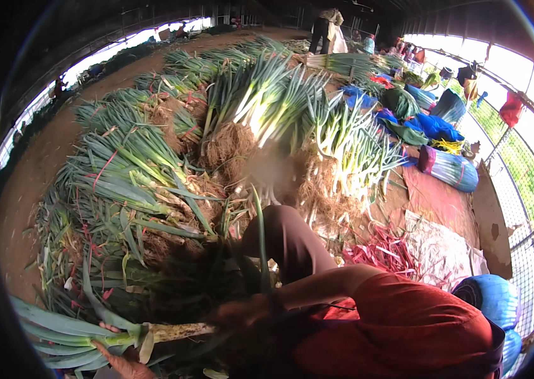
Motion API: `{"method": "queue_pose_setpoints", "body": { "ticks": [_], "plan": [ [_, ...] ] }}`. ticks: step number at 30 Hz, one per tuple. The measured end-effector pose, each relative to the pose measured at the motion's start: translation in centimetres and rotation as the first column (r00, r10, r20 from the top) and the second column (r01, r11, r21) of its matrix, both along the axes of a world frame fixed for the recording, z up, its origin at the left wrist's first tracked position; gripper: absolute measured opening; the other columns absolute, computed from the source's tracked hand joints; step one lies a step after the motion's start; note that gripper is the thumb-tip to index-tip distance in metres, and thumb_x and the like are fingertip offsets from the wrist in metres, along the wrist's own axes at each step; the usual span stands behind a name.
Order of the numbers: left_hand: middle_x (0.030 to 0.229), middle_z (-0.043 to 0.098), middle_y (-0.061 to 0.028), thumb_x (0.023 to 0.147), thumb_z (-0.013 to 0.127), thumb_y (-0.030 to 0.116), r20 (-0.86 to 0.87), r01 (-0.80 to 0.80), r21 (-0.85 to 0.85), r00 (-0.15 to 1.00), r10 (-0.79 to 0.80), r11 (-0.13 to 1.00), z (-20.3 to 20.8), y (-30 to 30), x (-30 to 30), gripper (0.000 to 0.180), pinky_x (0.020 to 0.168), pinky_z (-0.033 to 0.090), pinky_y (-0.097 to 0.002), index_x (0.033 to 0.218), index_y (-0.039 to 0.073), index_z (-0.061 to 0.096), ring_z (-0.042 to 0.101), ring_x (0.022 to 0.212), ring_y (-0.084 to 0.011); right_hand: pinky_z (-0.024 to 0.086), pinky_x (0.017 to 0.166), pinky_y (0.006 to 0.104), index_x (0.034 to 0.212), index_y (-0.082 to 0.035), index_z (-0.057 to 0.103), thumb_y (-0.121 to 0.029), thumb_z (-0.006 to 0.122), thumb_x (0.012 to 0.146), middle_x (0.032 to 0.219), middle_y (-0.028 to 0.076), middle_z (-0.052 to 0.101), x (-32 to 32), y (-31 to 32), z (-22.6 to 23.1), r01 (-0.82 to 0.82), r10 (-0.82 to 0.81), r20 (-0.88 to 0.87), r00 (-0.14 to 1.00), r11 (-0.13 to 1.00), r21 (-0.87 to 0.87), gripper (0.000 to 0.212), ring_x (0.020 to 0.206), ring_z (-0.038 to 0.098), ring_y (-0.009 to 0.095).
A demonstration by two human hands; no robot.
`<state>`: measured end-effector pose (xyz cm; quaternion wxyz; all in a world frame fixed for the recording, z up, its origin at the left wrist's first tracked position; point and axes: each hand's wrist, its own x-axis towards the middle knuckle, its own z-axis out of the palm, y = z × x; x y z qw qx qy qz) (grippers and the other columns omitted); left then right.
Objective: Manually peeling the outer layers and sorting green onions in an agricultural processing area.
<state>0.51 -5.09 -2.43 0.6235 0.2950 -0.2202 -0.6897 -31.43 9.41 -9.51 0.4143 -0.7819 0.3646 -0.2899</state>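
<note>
A large green onion [182, 331] lies crosswise at the lower left, its leaves fanning out to the left. My left hand [125, 364] is wrapped round it where the leaves split from the stalk, with fingertips showing on the far side. At the other end of the stalk, my right hand [242, 312] closes on the pale part, deep in shadow, so its fingers and the root end are hard to make out. My bent knee [292, 243] rises beyond my right forearm. Loose leaves lie in the shade beneath the hands.
Heaped green onions [115, 164] fill the left, and clean white-stemmed ones [355, 145] lie ahead. Red ties [381, 252] sit beside a white sack [441, 249]. Wrapped bundles [449, 168] line the mesh fence at right. A person [325, 31] stands far back.
</note>
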Motion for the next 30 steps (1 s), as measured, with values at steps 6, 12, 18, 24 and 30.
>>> {"method": "queue_pose_setpoints", "body": {
  "ticks": [6,12,18,24,30],
  "plan": [
    [0.121,0.053,-0.0113,0.094,0.047,0.045,0.063,0.065,-0.131,0.996,-0.057,0.989,0.6,1.7,-3.7,0.059,0.097,0.042,-0.0302,0.128,-0.003,0.043,0.052,0.108,-0.0181,0.045,0.082,0.0342,0.113,0.003,0.056,-0.044,0.065,0.084,0.096,0.012,0.062,4.6,-6.2,7.0,0.146,-0.290,0.486,0.825,0.939,0.313,0.056,0.097,0.055,0.018],
    [0.125,0.051,-0.0127,0.095,0.047,0.044,0.200,0.073,-0.230,0.979,-0.026,0.971,0.4,2.8,-6.2,0.061,0.099,0.042,-0.0315,0.133,-0.003,0.037,0.051,0.112,-0.0200,0.045,0.067,0.0283,0.102,0.002,0.060,-0.026,0.063,0.090,0.085,0.002,0.062,8.4,-7.6,3.9,0.223,-0.372,0.517,0.771,0.918,0.327,0.031,0.076,0.046,0.006],
    [0.118,0.055,-0.0120,0.095,0.047,0.043,0.157,0.161,-0.288,0.980,-0.120,0.944,1.2,1.9,-2.5,0.054,0.090,0.046,-0.0285,0.130,0.001,0.044,0.056,0.101,-0.0194,0.046,0.055,0.0263,0.102,-0.005,0.056,-0.032,0.060,0.091,0.073,-0.001,0.056,10.2,-6.7,7.1,-0.058,-0.851,0.523,0.058,0.520,0.852,0.030,0.062,0.051,0.009],
    [0.120,0.055,-0.0179,0.088,0.059,0.012,0.203,-0.183,-0.273,0.949,0.242,0.944,3.5,1.9,1.4,0.046,0.095,0.046,-0.0409,0.130,0.001,0.042,0.056,0.105,-0.0274,0.050,0.053,0.0370,0.097,-0.001,0.055,-0.016,0.058,0.081,0.071,0.010,0.062,2.9,-2.2,-1.8,0.241,-0.396,-0.404,0.825,0.892,-0.381,0.022,0.065,0.063,0.026],
    [0.114,0.058,-0.0221,0.081,0.066,0.026,0.673,-0.276,-0.534,0.434,0.599,0.799,-2.8,0.0,4.6,0.058,0.083,0.049,-0.0427,0.128,-0.002,0.044,0.059,0.098,-0.0329,0.050,0.072,0.0402,0.111,0.000,0.055,-0.020,0.057,0.079,0.087,0.016,0.062,2.5,0.1,0.0,0.171,-0.150,-0.670,0.727,0.985,-0.034,0.037,0.083,0.063,0.030]
  ]
}}
